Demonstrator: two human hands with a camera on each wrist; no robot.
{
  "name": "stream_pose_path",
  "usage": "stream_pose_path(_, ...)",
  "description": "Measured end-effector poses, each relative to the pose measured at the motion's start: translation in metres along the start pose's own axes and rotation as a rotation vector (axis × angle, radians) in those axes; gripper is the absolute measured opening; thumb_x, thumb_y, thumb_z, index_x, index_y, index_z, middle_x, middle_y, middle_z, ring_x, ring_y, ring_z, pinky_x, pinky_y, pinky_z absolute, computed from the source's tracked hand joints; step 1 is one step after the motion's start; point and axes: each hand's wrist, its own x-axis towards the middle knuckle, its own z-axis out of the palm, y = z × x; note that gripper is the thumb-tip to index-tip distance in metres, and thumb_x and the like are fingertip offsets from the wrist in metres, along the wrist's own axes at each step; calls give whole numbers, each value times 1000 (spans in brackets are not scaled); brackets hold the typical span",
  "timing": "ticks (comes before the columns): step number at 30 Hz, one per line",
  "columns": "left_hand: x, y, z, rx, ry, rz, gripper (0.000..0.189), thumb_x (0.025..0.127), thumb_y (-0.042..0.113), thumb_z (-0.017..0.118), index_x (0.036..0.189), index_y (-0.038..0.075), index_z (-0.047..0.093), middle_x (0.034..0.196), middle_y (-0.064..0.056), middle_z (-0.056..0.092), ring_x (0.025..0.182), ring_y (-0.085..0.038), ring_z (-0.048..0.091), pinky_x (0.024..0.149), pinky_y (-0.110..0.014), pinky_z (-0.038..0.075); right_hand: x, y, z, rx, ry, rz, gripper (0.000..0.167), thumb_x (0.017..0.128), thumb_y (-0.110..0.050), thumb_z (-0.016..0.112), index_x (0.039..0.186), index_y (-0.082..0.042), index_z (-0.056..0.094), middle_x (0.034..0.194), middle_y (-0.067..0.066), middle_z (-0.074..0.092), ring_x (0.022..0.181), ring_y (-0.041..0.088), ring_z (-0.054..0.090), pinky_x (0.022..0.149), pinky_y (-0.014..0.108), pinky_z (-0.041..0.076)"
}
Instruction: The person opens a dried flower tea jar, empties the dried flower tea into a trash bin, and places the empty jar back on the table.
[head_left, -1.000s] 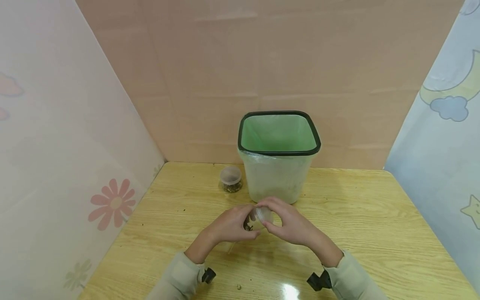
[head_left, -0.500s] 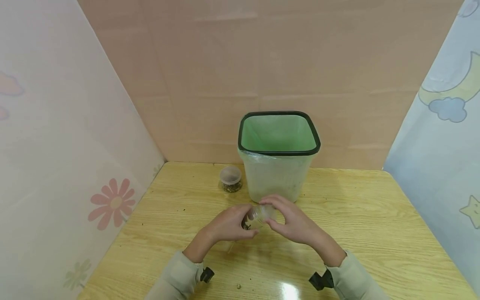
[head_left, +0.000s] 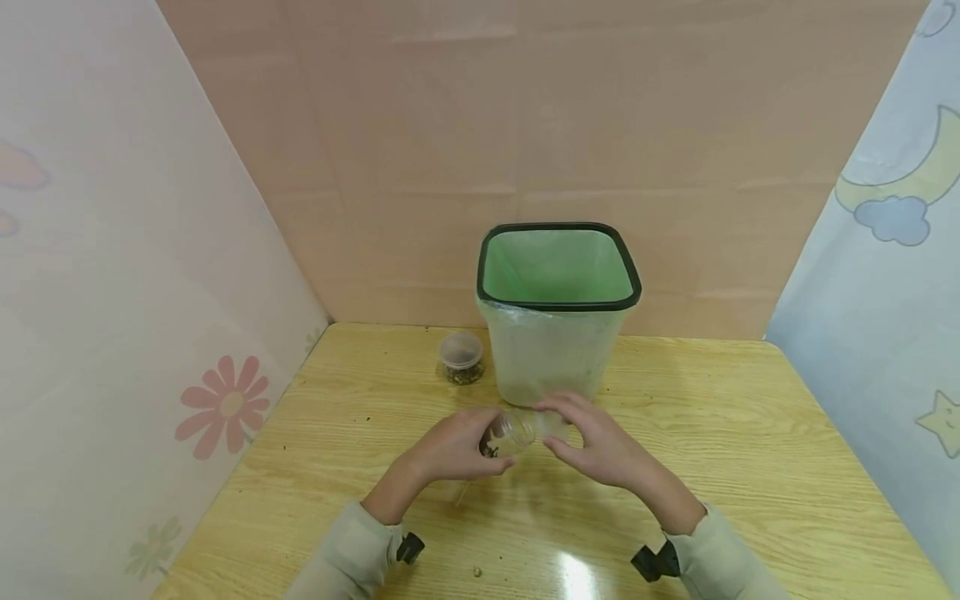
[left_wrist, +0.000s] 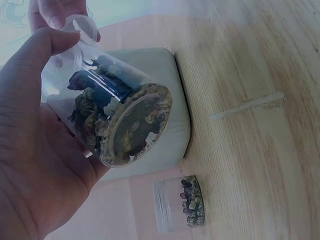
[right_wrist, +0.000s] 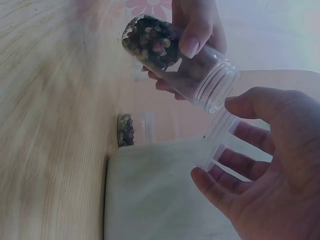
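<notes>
My left hand (head_left: 459, 446) grips a clear plastic jar (left_wrist: 117, 107) round its side, the jar tilted with its threaded mouth toward my right hand. Dark dried bits with some pinkish and pale pieces, like dried flower tea (right_wrist: 152, 42), lie in its bottom end. My right hand (head_left: 600, 446) holds a translucent screw lid (right_wrist: 216, 140) by the edge between thumb and fingers. The lid is off the jar and just beside its mouth. Both hands are over the table, in front of the bin.
A square bin (head_left: 551, 354) with a dark rim and pale green liner stands at the back of the wooden table (head_left: 712, 433). Left of it sits a second clear jar (head_left: 462, 358) with similar dried bits. A small crumb (head_left: 477, 572) lies near the front.
The lid has come away from the jar mouth as my right hand moved to the right with it. My left hand has shifted slightly left, still gripping the jar.
</notes>
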Motion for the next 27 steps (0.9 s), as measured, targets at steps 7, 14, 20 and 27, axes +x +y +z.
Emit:
stream_pose_path(7,-3,0,-6,10,7,-13,44,87,49,73,117,18,61,100,7,64,80,-4,57,68,-23,50,-7,11,0,-31,-16,29,44,92,-14,74,134,-8,61,133,5,61,114,23,62,89,38,56)
stream_pose_path(14,-3,5,-12,26,23,-2,50,86,49,74,122,16,61,102,6,65,85,-5,58,70,-24,51,-16,20,-5,-42,-21,60,41,93,-15,74,132,-12,62,131,4,61,111,24,62,85,37,55)
stream_pose_path(20,-3,7,-19,44,43,-3,48,85,47,74,120,16,62,105,1,68,87,-7,59,72,-25,52,-24,27,-8,-68,-41,96,39,94,-17,73,131,-12,63,134,8,60,112,26,62,84,41,56)
stream_pose_path(27,-5,9,-25,68,86,-8,45,85,46,75,115,15,62,104,3,65,85,-7,58,68,-25,51,-31,33,-11,-127,-78,126,38,94,-18,73,131,-12,63,132,8,60,120,32,59,92,51,53)
